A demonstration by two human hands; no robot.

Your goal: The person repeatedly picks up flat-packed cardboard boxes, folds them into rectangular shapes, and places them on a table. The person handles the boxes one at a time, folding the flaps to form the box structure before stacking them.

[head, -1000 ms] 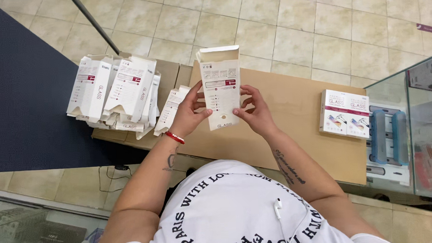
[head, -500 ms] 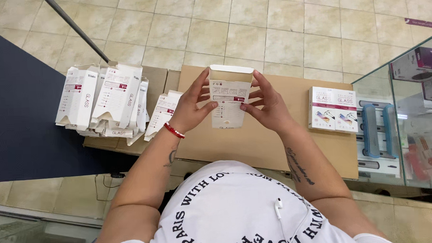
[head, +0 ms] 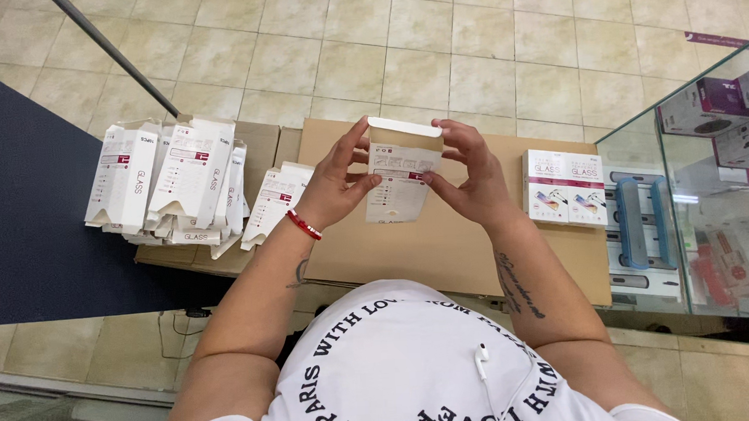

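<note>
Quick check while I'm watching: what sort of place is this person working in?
Probably a small phone-accessory shop. A glass display case holds boxed goods, flat white retail boxes are heaped on a cardboard carton, and both hands, left hand and right hand, hold one white box.

Bare cardboard [head: 443,249] under the hands is open room — pile of white boxes [head: 171,181] blocks the left, flat packs [head: 565,187] and glass cabinet [head: 693,180] crowd the right.
</note>
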